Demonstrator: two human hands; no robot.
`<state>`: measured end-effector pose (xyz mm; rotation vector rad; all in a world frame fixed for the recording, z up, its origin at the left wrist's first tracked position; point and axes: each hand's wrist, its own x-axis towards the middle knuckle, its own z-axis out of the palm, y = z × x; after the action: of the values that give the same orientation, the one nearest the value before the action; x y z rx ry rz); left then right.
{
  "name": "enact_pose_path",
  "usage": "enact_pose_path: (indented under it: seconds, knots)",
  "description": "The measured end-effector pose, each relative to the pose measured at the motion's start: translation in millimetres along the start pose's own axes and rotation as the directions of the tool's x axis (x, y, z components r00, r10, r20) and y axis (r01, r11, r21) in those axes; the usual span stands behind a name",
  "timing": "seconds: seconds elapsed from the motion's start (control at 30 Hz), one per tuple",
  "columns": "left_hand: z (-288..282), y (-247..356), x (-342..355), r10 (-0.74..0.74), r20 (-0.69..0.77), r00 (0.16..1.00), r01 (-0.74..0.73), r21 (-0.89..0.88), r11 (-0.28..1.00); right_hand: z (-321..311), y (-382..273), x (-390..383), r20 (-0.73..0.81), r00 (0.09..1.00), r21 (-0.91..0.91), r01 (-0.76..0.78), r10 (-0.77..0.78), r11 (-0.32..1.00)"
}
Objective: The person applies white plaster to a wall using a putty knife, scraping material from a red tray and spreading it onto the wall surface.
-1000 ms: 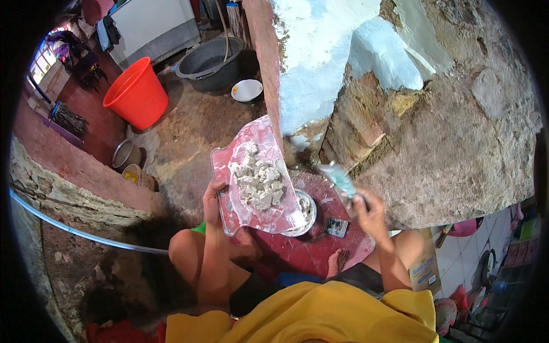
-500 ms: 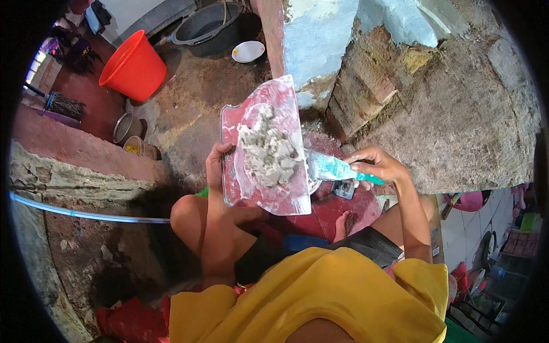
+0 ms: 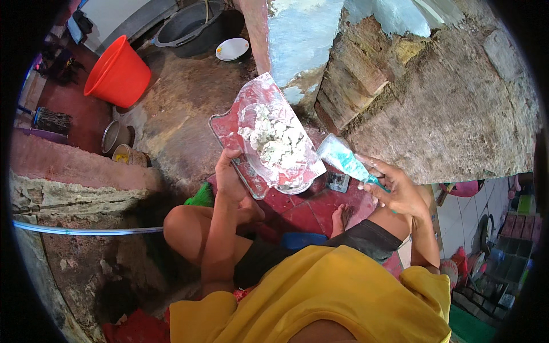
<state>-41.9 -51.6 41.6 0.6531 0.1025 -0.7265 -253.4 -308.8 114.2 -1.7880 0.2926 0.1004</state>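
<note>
My left hand (image 3: 230,178) grips the near left edge of a flat red tray (image 3: 229,128), shaped like a dustpan head and smeared white. A lumpy heap of grey-white putty (image 3: 277,140) lies on it. In my right hand (image 3: 400,191) is a putty knife (image 3: 346,160), its fingers closed round the turquoise handle. The knife's wide blade is coated with white and points at the tray's right edge, a small gap apart. Beneath the tray, part of a round container's rim (image 3: 297,187) shows; the rest is hidden.
A wall corner with pale blue peeling paint (image 3: 300,43) stands ahead, beside broken brickwork (image 3: 351,86). At far left are a red bucket (image 3: 120,71), a black tub (image 3: 189,31) and a white plate (image 3: 232,50). A small dark box (image 3: 338,182) lies on the red tiles.
The putty knife has come away from the tray's right edge and swung so its blade tilts up. The tray has turned anticlockwise, and the whole view has shifted slightly.
</note>
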Motion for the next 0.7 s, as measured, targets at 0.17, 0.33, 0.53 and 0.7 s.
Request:
enact_pose_path:
  seconds: [0.17,0.33,0.53,0.7]
  knots:
    - [2,-2,-1,-0.028,-0.009,1.0,0.028,-0.004,1.0,-1,-2,-3,0.04,0.996,-0.065,-0.072,0.075,0.995]
    - [-9,-1,2,-0.028,0.034,0.999,0.028,-0.001,1.0,2,4,-3,0.001,1.0,0.001,0.009,-0.009,1.0]
    - [-8,1,0,-0.034,0.061,0.998,0.034,-0.009,0.999,3,4,-1,0.001,1.0,-0.004,-0.011,0.011,1.0]
    - [7,-7,-7,-0.02,0.025,0.999,0.02,-0.03,0.999,13,13,3,-0.075,0.996,-0.006,0.05,-0.051,0.999]
